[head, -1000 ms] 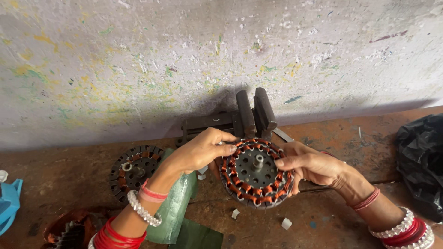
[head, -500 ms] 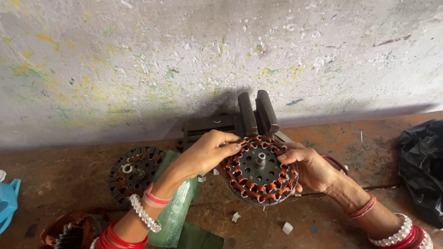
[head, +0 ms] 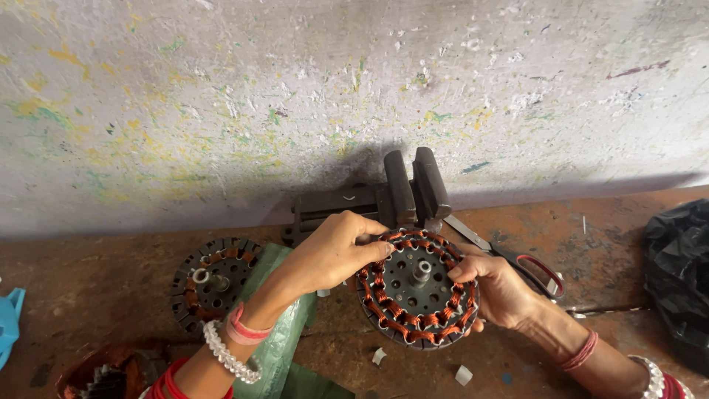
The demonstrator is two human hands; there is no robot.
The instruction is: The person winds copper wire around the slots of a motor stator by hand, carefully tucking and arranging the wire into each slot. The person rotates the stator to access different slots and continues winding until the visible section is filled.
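A round motor stator [head: 418,288] wound with copper coils and with a short shaft at its centre sits between both hands, low in the middle of the head view. My left hand [head: 331,255] grips its upper left rim, fingertips on the coils. My right hand [head: 499,288] holds the right rim, thumb resting on the dark core. Both wrists wear red and white bangles. The stator is just in front of the jaws of a dark bench vise [head: 402,191].
A second, partly wound stator [head: 210,281] lies to the left on the rusty brown bench [head: 88,295]. Scissors with red handles [head: 528,266] lie right of the vise. Green plastic [head: 284,340], a black bag [head: 676,266], a blue object [head: 9,325] and small white scraps [head: 463,375] surround them. A paint-flecked wall [head: 295,89] stands behind.
The stator and both hands have shifted slightly right and up toward the vise. My left fingers have slid along the upper left coils.
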